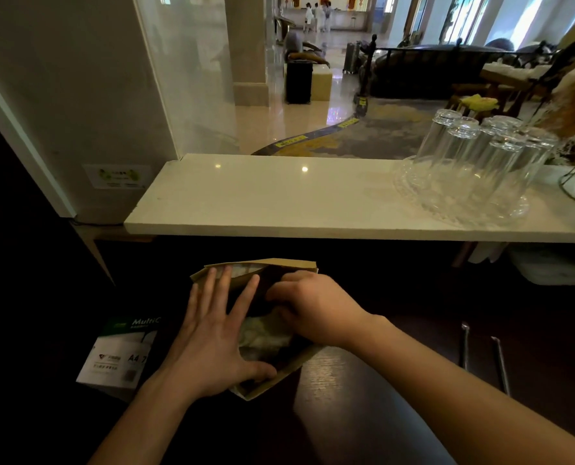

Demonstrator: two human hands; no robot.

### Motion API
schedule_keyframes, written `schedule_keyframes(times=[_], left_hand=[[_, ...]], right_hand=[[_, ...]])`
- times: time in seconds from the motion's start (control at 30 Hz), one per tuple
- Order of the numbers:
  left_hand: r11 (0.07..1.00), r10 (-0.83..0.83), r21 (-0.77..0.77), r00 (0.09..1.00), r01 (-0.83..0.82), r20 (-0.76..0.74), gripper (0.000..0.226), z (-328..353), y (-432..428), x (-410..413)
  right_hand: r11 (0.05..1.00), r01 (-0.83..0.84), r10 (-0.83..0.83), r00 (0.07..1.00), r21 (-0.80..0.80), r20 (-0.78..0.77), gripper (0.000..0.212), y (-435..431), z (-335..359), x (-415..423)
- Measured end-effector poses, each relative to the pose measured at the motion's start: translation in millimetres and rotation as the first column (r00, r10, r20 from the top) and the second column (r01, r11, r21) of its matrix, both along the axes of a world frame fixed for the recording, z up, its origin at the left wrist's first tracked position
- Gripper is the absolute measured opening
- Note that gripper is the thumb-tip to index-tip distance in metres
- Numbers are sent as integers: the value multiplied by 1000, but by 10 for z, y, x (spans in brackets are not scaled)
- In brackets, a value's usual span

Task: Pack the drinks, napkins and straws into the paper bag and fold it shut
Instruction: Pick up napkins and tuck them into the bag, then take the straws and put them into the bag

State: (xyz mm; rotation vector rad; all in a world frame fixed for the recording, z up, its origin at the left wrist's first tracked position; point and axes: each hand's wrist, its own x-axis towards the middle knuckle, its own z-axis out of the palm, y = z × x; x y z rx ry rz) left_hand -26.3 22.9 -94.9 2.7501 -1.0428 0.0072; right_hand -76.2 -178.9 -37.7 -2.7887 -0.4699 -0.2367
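A brown paper bag [281,375] stands open on the dark lower counter, seen from above. My left hand [212,333] lies flat with spread fingers over the bag's left rim, thumb on the near edge. My right hand [312,307] is curled at the bag's mouth, fingers bent down into the opening; what they hold, if anything, is hidden. Pale crumpled napkins [262,333] show inside the bag between my hands. Drinks and straws are not visible inside.
A white marble ledge [279,199] runs above the counter, carrying a glass tray [460,213] of upturned glasses [474,152]. A pack of A4 paper [118,354] lies left of the bag. Two thin metal rods [499,360] lie at the right.
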Motion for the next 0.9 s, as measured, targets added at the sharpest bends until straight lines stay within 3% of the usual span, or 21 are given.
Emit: schedule_keyframes(times=[0.2, 0.3, 0.4, 0.57, 0.73, 0.9], left_hand=[[995, -5, 102, 994, -7, 110, 108, -5, -87, -35], [985, -17, 174, 985, -13, 171, 100, -3, -141, -69], [989, -42, 146, 986, 19, 160, 96, 20, -218, -87], [985, -75, 164, 981, 45, 180, 96, 15, -311, -92], [987, -103, 141, 979, 78, 174, 98, -43, -321, -47], [988, -98, 137, 981, 75, 170, 103, -87, -310, -24]], right_hand=[[929, 173, -243, 952, 327, 186, 18, -280, -9, -314], [871, 256, -348, 924, 420, 158, 19, -463, -125, -459], [810, 387, -459, 886, 440, 65, 21, -673, -336, -605], [665, 670, -664, 732, 329, -150, 24, -1151, -908, -938], [449, 878, -830, 478, 164, -288, 26, -1711, -1413, -1312], [260, 961, -922, 219, -91, -318, 38, -2247, -1719, -1714]])
